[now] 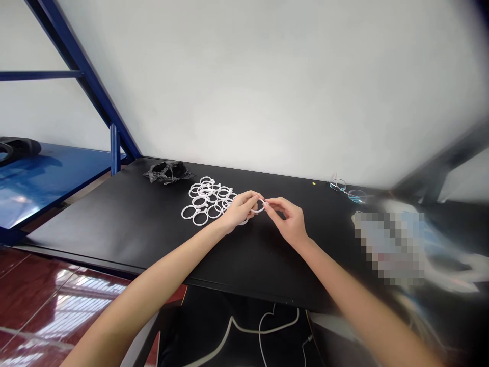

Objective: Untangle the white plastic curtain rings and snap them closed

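Between my two hands, a little above the black tabletop, is a white ring (259, 209) with a small knob-like part. My left hand (243, 210) pinches its left side, fingers closed. On the ring's right side, near the small part, the thumb and fingertips of my right hand (286, 216) are pressed together. Just left of my hands lies a loose pile of several similar white rings (200, 218), each with a small eyelet or clip. Some of that pile is hidden behind my left hand.
A crumpled black plastic bag (168, 172) lies at the back left of the black table (114, 219). Eyeglasses (347, 191) rest at the back right, near a blurred plastic package (389, 244). Blue metal framing (114, 148) stands at left. Pale cables (229, 331) hang below the front edge.
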Demonstrator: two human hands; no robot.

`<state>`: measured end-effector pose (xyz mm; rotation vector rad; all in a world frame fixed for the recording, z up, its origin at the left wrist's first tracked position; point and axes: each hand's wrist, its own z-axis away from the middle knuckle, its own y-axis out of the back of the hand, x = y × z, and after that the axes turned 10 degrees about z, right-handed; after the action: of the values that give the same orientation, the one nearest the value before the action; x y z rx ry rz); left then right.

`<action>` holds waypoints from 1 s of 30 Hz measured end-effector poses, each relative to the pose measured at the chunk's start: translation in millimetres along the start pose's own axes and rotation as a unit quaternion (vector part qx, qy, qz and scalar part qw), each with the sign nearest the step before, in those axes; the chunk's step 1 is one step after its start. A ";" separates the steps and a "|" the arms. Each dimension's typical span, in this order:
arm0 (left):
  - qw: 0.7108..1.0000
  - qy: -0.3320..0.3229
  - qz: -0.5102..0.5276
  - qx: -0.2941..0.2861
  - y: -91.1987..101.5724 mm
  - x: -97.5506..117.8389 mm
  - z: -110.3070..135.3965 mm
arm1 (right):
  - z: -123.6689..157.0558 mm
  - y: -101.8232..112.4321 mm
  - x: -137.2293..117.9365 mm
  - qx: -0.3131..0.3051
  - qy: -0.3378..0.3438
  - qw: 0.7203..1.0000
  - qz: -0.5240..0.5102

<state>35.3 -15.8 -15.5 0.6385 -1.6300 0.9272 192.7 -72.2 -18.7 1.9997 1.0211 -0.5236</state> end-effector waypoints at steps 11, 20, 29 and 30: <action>0.791 -0.484 -0.373 -0.023 0.5 4.3 20.0 | 20.3 -14.0 -18.3 0.122 0.187 0.974 0.030; 0.757 -0.505 -0.414 0.002 0.3 4.7 19.6 | 16.0 -10.9 -28.0 0.093 0.169 0.981 0.007; 0.766 -0.456 -0.454 -0.003 2.6 3.4 20.0 | 13.9 -7.9 -27.9 0.019 0.094 0.995 -0.030; 0.771 -0.437 -0.463 0.003 3.0 3.3 18.7 | 11.5 -5.9 -24.8 0.002 0.075 0.997 -0.028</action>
<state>21.8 -29.5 -14.8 1.8546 -1.7079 -0.1812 173.4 -91.3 -11.9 2.0429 1.1710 -0.4103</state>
